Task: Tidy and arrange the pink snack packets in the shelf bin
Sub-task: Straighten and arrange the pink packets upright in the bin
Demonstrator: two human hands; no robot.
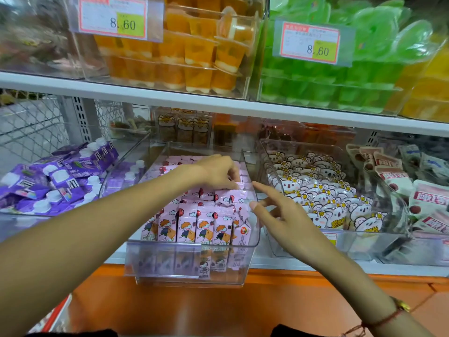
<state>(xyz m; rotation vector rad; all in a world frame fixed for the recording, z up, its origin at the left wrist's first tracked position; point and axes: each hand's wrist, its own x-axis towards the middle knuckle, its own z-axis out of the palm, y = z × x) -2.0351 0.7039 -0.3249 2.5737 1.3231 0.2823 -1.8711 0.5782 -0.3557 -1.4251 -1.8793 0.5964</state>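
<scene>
A clear plastic bin [189,261] on the lower shelf holds several pink snack packets [194,224] with cartoon figures, standing upright in rows at its front. My left hand [218,171] reaches over the middle of the bin and pinches the top edge of one pink packet [239,184] near the bin's right wall. My right hand [274,210] hovers at the bin's right rim with fingers spread, its fingertips just touching the packets in the right front corner. It holds nothing.
A bin of purple pouches [56,181] sits to the left, a bin of white koala packets [320,195] to the right. Orange jelly cups [189,52] and green ones [340,69] fill the upper shelf. An orange ledge [218,307] runs below.
</scene>
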